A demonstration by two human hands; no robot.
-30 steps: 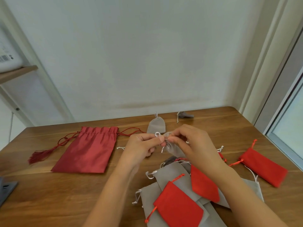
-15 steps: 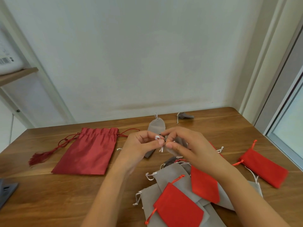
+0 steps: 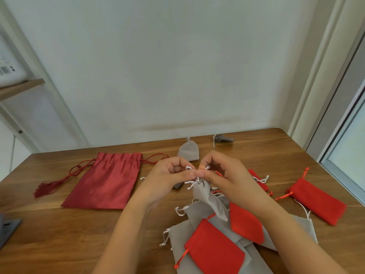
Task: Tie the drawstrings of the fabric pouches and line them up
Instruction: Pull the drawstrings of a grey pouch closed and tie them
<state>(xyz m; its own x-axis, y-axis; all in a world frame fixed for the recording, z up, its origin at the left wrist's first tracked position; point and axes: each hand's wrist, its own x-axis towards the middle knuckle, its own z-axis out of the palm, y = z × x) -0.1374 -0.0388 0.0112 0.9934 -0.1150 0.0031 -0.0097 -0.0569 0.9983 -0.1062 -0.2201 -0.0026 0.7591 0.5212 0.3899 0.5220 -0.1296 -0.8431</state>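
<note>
Fingertip to fingertip, left hand (image 3: 169,178) and right hand (image 3: 224,177), each grip tight on the drawstring (image 3: 192,182) of the grey pouch (image 3: 207,198).

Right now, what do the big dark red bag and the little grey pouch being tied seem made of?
The big dark red bag: probably satin-like cloth, sheen on its folds. The grey pouch: likely velvet or suede-like fabric, matte, no shine.

Bare wood of brown wooden table (image 3: 94,234) open at near left, between large dark-red satin drawstring bag (image 3: 106,182) and heap of grey and red velvet pouches (image 3: 215,252). Right side: lone red velvet pouch (image 3: 316,200) in the way. Back edge: small grey cinched pouch (image 3: 188,152), white wall (image 3: 177,76) close behind.
</note>
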